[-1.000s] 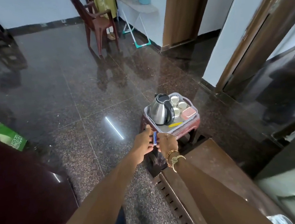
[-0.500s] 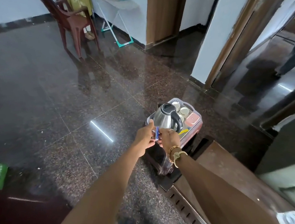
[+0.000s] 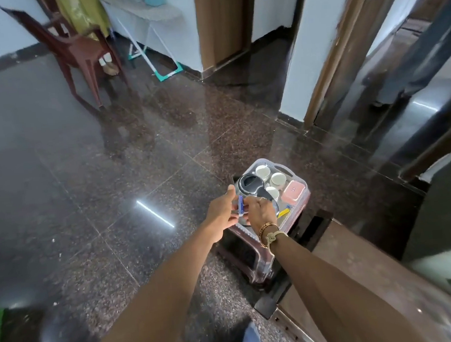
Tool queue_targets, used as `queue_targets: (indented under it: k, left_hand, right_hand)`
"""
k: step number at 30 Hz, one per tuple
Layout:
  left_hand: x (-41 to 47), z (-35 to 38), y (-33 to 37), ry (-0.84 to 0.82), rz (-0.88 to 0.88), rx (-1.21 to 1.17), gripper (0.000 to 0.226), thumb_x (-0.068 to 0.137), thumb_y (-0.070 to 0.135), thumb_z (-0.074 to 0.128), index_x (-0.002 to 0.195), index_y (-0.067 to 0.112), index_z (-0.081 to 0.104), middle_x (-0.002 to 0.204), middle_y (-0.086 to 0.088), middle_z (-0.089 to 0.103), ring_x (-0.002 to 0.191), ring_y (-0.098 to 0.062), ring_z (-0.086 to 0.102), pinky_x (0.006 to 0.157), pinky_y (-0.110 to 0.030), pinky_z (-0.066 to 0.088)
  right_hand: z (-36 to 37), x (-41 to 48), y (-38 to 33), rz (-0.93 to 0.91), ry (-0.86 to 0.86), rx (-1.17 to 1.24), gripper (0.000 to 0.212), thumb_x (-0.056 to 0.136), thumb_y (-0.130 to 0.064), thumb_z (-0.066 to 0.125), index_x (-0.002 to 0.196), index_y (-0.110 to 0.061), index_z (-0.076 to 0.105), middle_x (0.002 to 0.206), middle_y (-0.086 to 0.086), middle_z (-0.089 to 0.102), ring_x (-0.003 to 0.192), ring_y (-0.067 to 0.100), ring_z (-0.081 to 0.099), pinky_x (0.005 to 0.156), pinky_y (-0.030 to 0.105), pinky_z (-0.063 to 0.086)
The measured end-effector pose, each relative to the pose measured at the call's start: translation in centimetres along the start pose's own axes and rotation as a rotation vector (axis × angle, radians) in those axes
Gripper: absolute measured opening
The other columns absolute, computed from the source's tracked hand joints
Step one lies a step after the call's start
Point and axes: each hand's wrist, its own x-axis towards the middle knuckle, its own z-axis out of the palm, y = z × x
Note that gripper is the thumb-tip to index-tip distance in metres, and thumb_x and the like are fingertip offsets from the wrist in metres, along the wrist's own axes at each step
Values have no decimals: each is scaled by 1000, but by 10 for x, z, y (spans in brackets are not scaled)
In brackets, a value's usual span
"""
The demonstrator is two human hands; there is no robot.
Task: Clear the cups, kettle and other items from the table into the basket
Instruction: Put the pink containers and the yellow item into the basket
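In the head view, your two hands meet just below the middle of the frame, at the near left corner of the basket (image 3: 300,184). Your right hand (image 3: 261,214) has its fingers curled in, and the fingertips (image 3: 247,204) pinch a small blue item (image 3: 240,202) that stands roughly upright between the hands. Your left hand (image 3: 222,214) sits on the other side of it, thumb raised and fingers curved under its lower end; whether that hand actually grips it, you cannot tell. Gold bracelets (image 3: 268,228) circle your right wrist.

The basket is pale and see-through and rests on a dark red stool (image 3: 241,252), right of centre. Inside it, the steel kettle (image 3: 249,184) with its black lid fills the left part. Three white cups (image 3: 278,178) cluster behind and to its right, and a pink box (image 3: 292,194) lies against the right wall. A yellow item (image 3: 284,212) lies toward the near edge.

A brown counter (image 3: 363,265) runs into the lower right corner, just beside the stool. A dark red chair (image 3: 80,48) stands in the upper left on the glossy speckled floor (image 3: 105,181).
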Motion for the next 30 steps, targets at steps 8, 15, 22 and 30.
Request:
queue_targets:
  k: [8, 15, 22, 30]
  left_hand:
    - [61, 89, 46, -106, -13, 63, 42, 97, 55, 49, 102, 18, 69, 97, -4, 72, 94, -21, 68, 76, -33, 53]
    - [111, 157, 48, -235, -27, 198, 15, 88, 19, 56, 84, 21, 70, 89, -7, 69, 72, -17, 60, 71, -30, 54]
    - [183, 193, 21, -306, -4, 561, 36, 97, 4, 40, 74, 24, 57, 106, -21, 66, 98, -34, 65, 95, -48, 55]
    - [255, 205, -11, -429, -65, 900, 22, 91, -4, 48, 104, -13, 63, 110, -33, 64, 87, -34, 63, 60, -33, 43]
  right_hand:
    - [-69, 79, 2, 62, 139, 118, 34, 92, -22, 47, 89, -1, 74, 90, 20, 73, 88, 40, 67, 85, 53, 54]
    - [-109, 137, 42, 252, 222, 265, 29, 86, -23, 54, 90, -3, 75, 86, 21, 74, 81, 35, 71, 81, 51, 58]
    - [-103, 188, 92, 458, 235, 329, 28, 82, -19, 49, 85, -16, 77, 93, 18, 75, 82, 36, 69, 85, 51, 57]
    - [-80, 241, 130, 645, 136, 429, 17, 82, -13, 52, 87, -8, 67, 82, 14, 60, 63, 23, 54, 60, 34, 46]
